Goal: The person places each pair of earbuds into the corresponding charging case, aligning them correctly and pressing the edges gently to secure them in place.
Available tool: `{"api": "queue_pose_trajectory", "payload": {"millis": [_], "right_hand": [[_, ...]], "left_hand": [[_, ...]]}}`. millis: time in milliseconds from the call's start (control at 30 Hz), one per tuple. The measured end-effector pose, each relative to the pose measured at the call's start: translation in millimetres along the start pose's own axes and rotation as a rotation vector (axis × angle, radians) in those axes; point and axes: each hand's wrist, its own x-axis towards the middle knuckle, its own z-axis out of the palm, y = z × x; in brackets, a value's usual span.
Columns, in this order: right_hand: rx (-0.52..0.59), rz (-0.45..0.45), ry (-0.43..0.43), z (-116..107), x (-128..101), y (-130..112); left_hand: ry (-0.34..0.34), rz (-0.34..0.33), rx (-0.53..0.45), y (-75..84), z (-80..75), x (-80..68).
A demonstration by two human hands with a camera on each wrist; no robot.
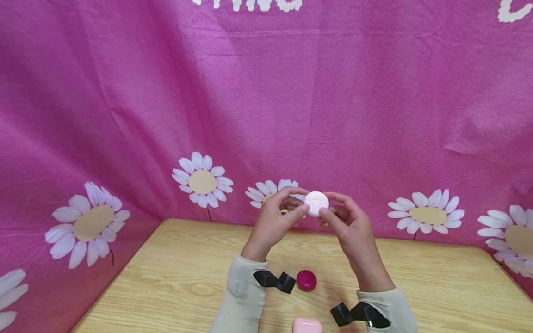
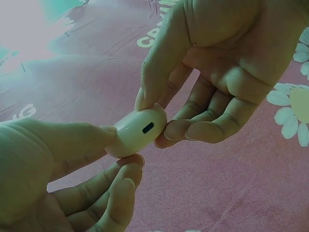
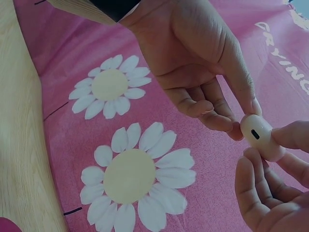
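Note:
A small round, pale pink earbud case (image 1: 317, 204) is held up above the table, between both hands. My left hand (image 1: 270, 226) pinches its left side between thumb and fingertips. On the opposite side, the right hand (image 1: 356, 231) grips it the same way, thumb toward me. Across its front face runs a short line near the top. Both wrist views show a dark oval port (image 2: 148, 128) in the edge of the case, which looks closed. The other fingers of each hand curl loosely beneath or behind it.
On the wooden table (image 1: 191, 268) a round magenta case (image 1: 306, 280) lies below the hands. Nearer to me is a pink rounded-square case (image 1: 307, 325), cut off by the frame's bottom edge. A pink cloth (image 1: 266, 106) with printed daisies hangs behind the table and at its left.

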Motion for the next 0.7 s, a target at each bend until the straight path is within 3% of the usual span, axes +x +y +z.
{"api": "queue_pose_trajectory", "payload": {"millis": [233,433,567,700], "right_hand": [[-0.012,-0.011,0.018,0.5,0.9,1.4],[-0.101,-0.018,0.058,1.7,1.5,3.0],[-0.161,0.032,0.047,1.9,1.2,2.8],[-0.237,0.12,0.018,3.5,0.0,2.9]], "left_hand": [[0.008,-0.012,-0.013,-4.0,1.3,0.9],[0.027,-0.042,-0.04,-10.7,4.2,1.8],[0.049,-0.085,-0.014,-16.7,6.6,2.6],[0.067,-0.13,0.075,-22.5,8.8,2.7]]}}
